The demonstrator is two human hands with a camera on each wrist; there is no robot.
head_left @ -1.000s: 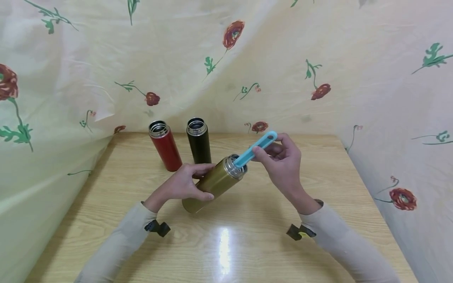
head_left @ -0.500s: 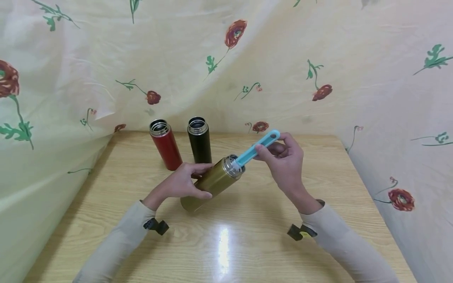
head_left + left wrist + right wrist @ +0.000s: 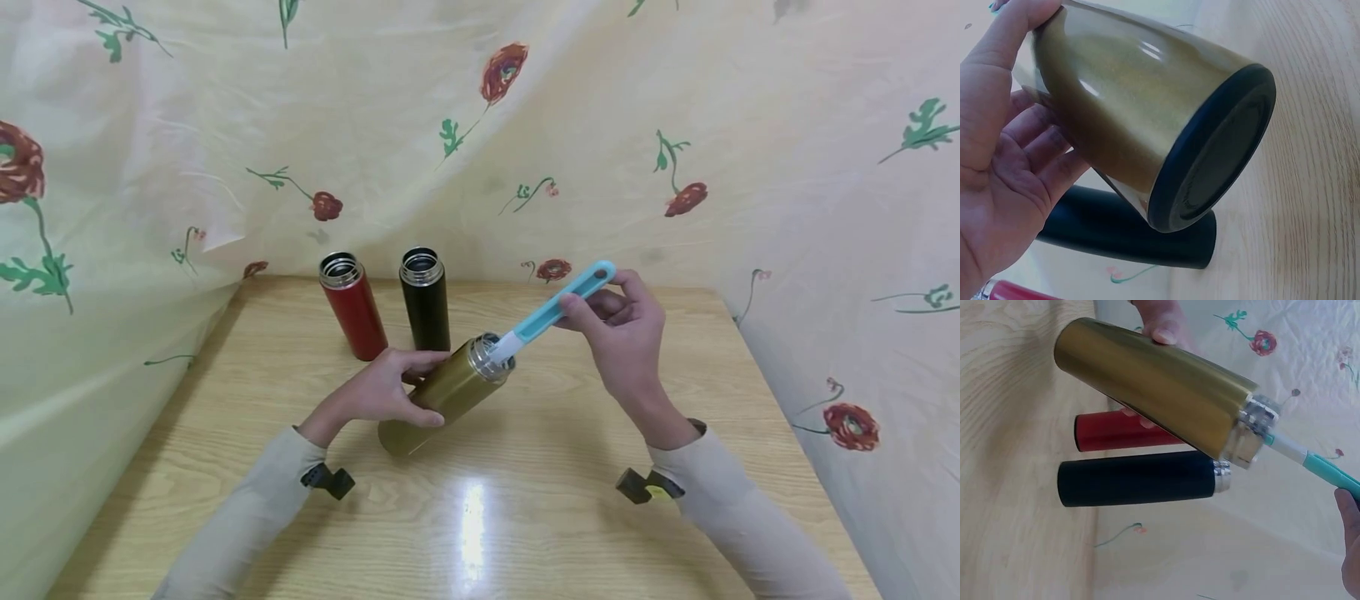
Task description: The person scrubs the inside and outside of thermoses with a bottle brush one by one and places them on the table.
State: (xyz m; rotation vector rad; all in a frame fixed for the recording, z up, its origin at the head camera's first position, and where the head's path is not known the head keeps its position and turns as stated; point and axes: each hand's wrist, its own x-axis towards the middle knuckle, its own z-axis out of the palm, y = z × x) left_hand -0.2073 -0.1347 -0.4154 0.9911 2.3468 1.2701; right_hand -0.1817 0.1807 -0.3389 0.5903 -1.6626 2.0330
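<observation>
My left hand (image 3: 393,387) grips a gold thermos flask (image 3: 450,392) round its body, thumb in front and fingers behind. The flask has no lid and leans to the right with its steel mouth up. In the left wrist view its dark base (image 3: 1219,153) hangs clear of the table. My right hand (image 3: 622,333) pinches the light blue handle of a bottle brush (image 3: 551,317) between thumb and fingers. The brush's white neck enters the flask's mouth. Its head is hidden inside, apart from a small teal bit at the rim in the right wrist view.
A red thermos flask (image 3: 354,312) and a black thermos flask (image 3: 425,304) stand upright behind my left hand, both without lids. The wooden table (image 3: 540,500) meets a flower-printed cloth (image 3: 600,125) at the back and sides.
My right hand has moved up and to the right, drawing the brush partly out, so its white neck now shows. The gold flask has shifted slightly left in my left hand.
</observation>
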